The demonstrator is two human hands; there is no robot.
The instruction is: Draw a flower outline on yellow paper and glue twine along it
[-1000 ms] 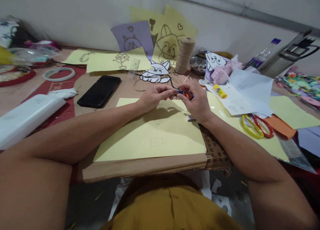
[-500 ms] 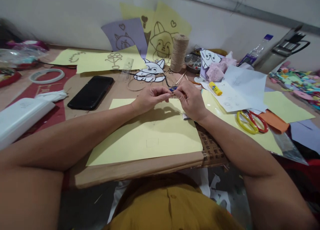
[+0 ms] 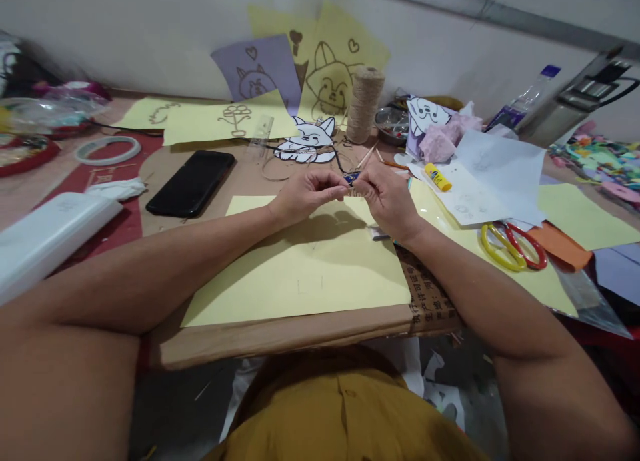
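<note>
My left hand (image 3: 305, 195) and my right hand (image 3: 389, 199) are closed, fingertips pinched and almost meeting above the far edge of a yellow paper sheet (image 3: 295, 267). A small dark-blue thing (image 3: 351, 179) shows at the fingertips; its kind is too small to tell, and I cannot tell whether it is gripped or lies just behind. What the fingers pinch is mostly hidden. Faint pencil lines mark the sheet. Partly under my right hand lies a small pale block (image 3: 379, 234). A white fox-like paper cutout (image 3: 307, 141) is beyond my hands.
To the left lie a black phone (image 3: 191, 184), a tape roll (image 3: 107, 151) and a white box-like device (image 3: 55, 237). A twine spool (image 3: 365, 106) stands at the back. Rightward are a yellow glue stick (image 3: 438, 177), scissors (image 3: 515, 246), papers and a steel flask (image 3: 573, 107).
The view has shifted slightly, so the whole scene sits a little further right. Both hands keep nearly the same pinched pose, with only slight finger movement.
</note>
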